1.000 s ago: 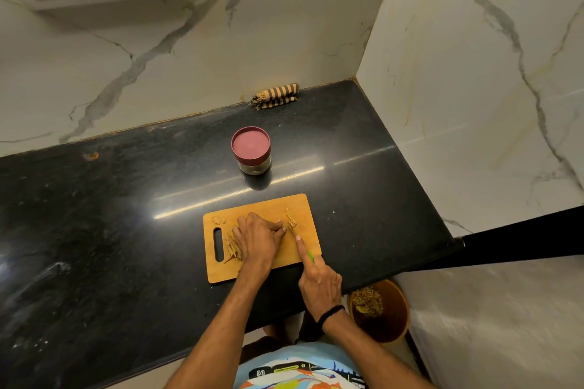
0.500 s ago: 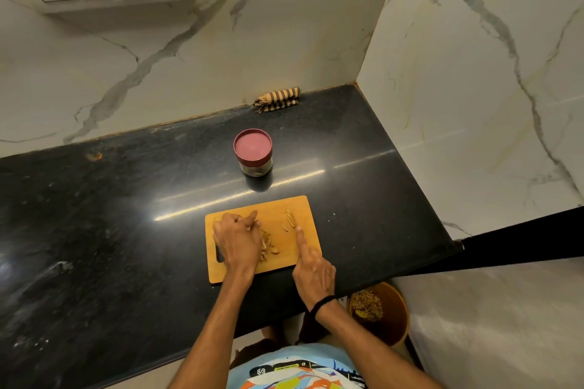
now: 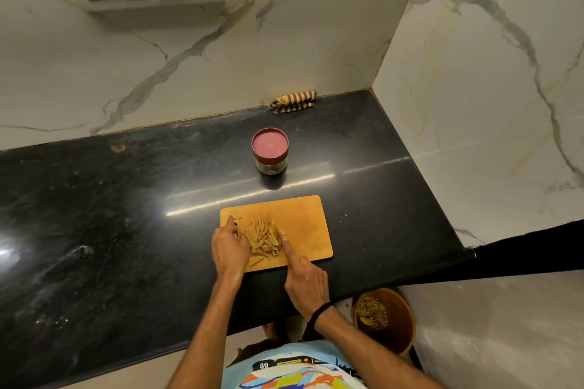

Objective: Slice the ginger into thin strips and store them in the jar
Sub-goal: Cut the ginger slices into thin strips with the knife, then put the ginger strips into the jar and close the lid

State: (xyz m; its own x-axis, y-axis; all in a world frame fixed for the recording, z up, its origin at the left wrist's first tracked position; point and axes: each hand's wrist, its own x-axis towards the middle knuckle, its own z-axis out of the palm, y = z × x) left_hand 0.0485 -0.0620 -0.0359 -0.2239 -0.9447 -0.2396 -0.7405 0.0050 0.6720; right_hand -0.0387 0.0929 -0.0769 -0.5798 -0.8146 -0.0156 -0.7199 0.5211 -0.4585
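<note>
My right hand (image 3: pixel 305 286) reaches onto the cutting board (image 3: pixel 305 219), index finger straight, tip touching the right edge of the ginger strips (image 3: pixel 264 238), other fingers curled. My left hand (image 3: pixel 229 249) has its bent fingers against the heap's left side. Whether either grips anything, I cannot tell. Beyond stands the lidded jar (image 3: pixel 270 151).

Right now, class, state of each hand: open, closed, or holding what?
Left hand: open, touching the ginger strips.
Right hand: forefinger touches the strips; grip cannot be told.
</note>
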